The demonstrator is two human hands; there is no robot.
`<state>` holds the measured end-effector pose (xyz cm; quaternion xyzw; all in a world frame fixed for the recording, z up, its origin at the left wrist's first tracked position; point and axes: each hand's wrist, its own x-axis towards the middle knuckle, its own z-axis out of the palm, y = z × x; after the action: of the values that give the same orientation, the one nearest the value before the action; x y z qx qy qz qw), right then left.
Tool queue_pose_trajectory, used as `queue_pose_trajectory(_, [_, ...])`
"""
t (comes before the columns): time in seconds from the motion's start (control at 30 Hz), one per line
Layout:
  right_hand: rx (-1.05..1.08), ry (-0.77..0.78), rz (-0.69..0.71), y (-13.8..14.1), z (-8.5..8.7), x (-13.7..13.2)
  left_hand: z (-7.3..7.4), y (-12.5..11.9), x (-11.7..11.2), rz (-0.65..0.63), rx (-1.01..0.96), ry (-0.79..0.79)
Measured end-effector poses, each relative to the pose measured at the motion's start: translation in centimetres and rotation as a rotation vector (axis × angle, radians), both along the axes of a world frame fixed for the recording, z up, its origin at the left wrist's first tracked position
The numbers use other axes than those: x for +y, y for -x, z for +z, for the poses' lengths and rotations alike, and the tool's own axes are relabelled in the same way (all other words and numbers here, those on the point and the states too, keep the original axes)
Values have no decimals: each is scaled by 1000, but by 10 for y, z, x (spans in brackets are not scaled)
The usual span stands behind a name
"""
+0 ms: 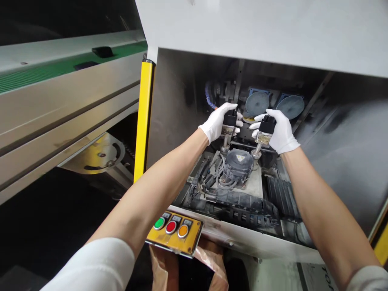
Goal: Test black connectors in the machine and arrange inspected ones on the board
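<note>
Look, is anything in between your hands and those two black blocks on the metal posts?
No, nothing visible is in the way. The left hand is already wrapped around the left block, and the right hand is wrapped around the right block, touching them directly.

Bright, flat light on the pale machine hood [260,28], source out of frame. Heavy shadow inside the cabinet [188,89], murky detail around the cable chain [242,206]. Strong glow on the white-gloved left hand [216,123] and right hand [280,131], soft sheen along the steel side panel [342,161]. Slight bowing toward the frame edges, near-black gloom low on the left, sharp focus throughout.
</note>
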<state>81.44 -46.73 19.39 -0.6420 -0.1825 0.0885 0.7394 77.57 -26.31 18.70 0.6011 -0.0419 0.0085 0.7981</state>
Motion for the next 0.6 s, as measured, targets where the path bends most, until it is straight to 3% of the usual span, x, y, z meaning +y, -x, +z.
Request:
queue_pose_trajectory(0.37, [-63, 65, -10, -3, -2, 0, -6, -5, -3, 72, -107, -28])
queue_pose_trajectory(0.6, [-116, -10, -20, -5, -6, 4, -6, -5, -3, 31, -68, 15])
